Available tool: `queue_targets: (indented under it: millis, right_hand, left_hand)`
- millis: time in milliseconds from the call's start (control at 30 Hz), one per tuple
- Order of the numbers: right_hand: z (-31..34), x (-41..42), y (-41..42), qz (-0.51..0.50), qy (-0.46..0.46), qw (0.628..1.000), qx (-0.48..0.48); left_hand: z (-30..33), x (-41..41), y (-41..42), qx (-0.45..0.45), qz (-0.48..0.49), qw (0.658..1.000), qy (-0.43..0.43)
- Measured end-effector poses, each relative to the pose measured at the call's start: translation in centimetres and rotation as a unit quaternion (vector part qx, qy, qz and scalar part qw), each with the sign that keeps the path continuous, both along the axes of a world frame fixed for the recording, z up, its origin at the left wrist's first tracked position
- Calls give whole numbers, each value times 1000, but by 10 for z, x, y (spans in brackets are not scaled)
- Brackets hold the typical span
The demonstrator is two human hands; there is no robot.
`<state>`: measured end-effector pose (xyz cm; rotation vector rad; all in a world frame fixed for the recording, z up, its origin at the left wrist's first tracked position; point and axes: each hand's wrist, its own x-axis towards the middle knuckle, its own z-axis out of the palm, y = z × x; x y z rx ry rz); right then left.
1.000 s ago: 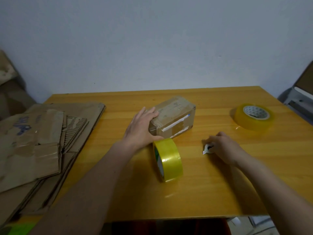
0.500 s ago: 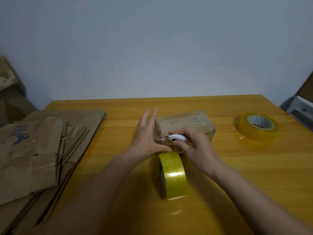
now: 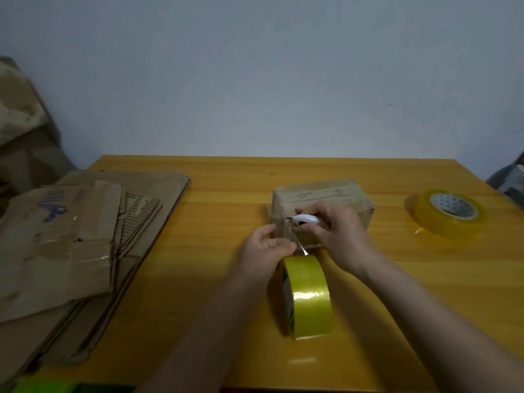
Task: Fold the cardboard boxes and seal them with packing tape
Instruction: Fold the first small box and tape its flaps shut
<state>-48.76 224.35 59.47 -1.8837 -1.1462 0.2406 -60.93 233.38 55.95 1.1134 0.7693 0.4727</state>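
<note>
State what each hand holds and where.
Right hand: small white cutter, gripped at its rear body. Left hand: pinches the clear tape strip near the yellow roll.

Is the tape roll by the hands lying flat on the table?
No, the tape roll stands on its edge on the table.

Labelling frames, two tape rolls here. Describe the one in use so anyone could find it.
On the yellow wooden table, look nearest the camera, just in front of the small cardboard box. The tape roll stands on edge between the two forearms, unlike the other roll, which lies flat at the far right.
</note>
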Motion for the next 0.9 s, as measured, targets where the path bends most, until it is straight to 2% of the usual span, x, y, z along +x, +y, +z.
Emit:
queue_targets:
  millis: [233,333,533,900]
  right_hand:
    - [10,0,-2,41,-66,995,-63]
    - [13,1,-3,51,-101,989,-93]
    - [17,-2,-4,57,-151,980,-117]
    - [21,-13,-6,89,-309,938,-129]
  left_hand:
    - [4,-4,-8,164,26,986,2]
    - [11,-3,-7,184,-10,983,-10]
    - [18,-3,-2,201,-69,977,17]
    - [14,3,8,215,-74,972,59]
